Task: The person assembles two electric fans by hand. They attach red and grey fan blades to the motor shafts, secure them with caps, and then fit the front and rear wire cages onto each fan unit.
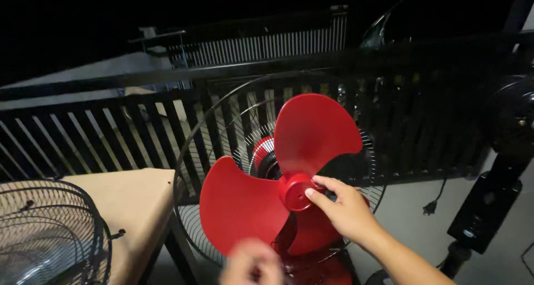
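Red plastic fan blade, three-lobed, sits in front of the round black wire rear guard, with its hub at the centre of the guard. One lobe points up, one lies to the lower left, and the third points down behind my wrist. My right hand is closed on the hub: thumb and fingertips pinch its right side, and the forearm comes in from the lower right corner. My left hand is at the bottom edge just below the lower-left lobe; it is blurred, so I cannot tell whether it is open or closed, nor whether it touches the blade. Behind the hub a red and black motor housing shows through the gap between lobes. To the left stands a tan surface, and on its near left corner lies a second wire fan guard, dark and domed. A black slatted railing runs across behind the fan. To the right stands another black fan on a stand, with a black control box lower on its post. A black power plug hangs on its cord between the guard and that box, against the pale floor.
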